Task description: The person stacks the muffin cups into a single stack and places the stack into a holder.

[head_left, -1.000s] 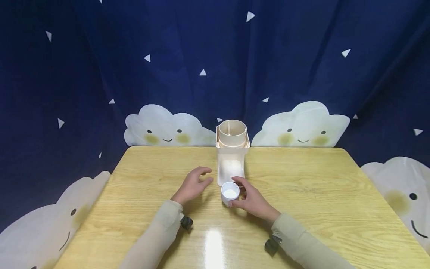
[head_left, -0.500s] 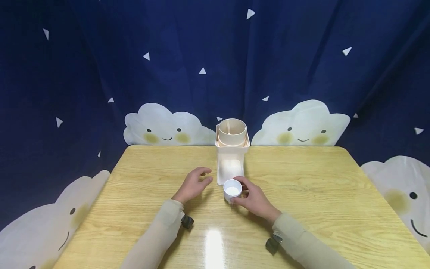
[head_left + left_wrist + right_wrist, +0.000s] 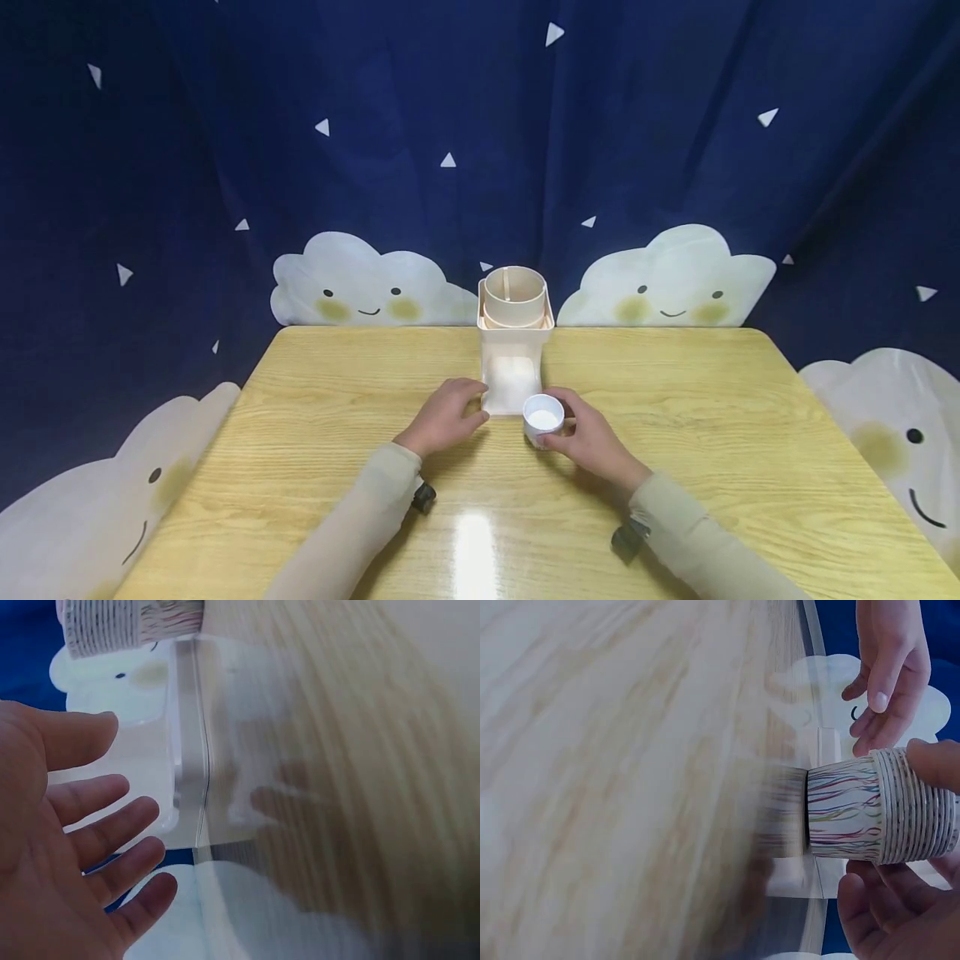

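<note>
A stack of paper cups [image 3: 845, 806], white with coloured wavy lines, stands upright at the tabletop in front of a cream-coloured stand [image 3: 513, 379]. My right hand [image 3: 596, 442] holds the stack from its right side, thumb and fingers on opposite sides near the stacked rims. Across from it, my left hand [image 3: 448, 418] has its fingers spread and slightly bent, with nothing in them. Its fingertips reach the left edge of the stand's base; whether they touch it I cannot tell. In the left wrist view the cups [image 3: 135, 626] show at the top, apart from the left hand [image 3: 67, 825].
The stand carries a round open cylinder [image 3: 514, 297] in a square tray at its top, near the back edge of the wooden table [image 3: 337, 375]. Behind hangs a dark blue curtain [image 3: 375, 100] with white triangles and smiling clouds.
My right hand has shifted the cup stack to the right, past the front of the stand's base. The left hand has moved slightly right, nearer the base.
</note>
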Motion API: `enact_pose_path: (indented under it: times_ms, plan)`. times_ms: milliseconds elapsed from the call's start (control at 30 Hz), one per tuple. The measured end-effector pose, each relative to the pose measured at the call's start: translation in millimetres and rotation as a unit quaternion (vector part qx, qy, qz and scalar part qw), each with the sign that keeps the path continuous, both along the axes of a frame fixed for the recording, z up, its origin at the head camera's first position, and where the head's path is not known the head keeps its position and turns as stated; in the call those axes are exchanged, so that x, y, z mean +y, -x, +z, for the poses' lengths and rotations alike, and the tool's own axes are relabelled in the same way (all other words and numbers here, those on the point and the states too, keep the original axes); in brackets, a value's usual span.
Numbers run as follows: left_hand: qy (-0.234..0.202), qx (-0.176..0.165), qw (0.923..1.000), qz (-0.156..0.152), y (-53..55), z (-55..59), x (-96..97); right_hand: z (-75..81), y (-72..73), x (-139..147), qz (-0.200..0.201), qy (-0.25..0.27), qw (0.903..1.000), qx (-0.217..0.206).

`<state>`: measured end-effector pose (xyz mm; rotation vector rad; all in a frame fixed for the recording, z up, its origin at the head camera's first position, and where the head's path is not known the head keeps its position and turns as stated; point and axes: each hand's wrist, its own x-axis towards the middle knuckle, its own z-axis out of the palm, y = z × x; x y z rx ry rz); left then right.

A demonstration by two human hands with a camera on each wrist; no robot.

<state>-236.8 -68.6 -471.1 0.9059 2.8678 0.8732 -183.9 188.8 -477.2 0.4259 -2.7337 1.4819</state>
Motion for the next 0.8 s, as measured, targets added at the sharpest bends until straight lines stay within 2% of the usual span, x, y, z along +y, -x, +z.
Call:
enact_pose_path:
  times_ms: [233,500,600,800]
  plan:
    - [0.094,0.018,0.9944,-0.046,-1.5,-1.7,10.5,-1.1,-0.8,2.6,-0.006,-0.004,0.9999,-0.008]
    - [0.133,0.049,0.9873,-0.071,-3.1,-4.1,17.5,-4.5,-2.2,9.4,-0.021,-0.01,0.9994,-0.025]
    - [0.13,0.043,0.9876,-0.076,-2.0,-2.1,17.7,-3.1,-0.7,10.9,-0.023,-0.015,0.9992,-0.027]
    - [0.118,-0.01,0.9897,-0.08,3.1,3.5,16.8,-1.1,2.4,12.0,-0.011,-0.017,0.9996,-0.021]
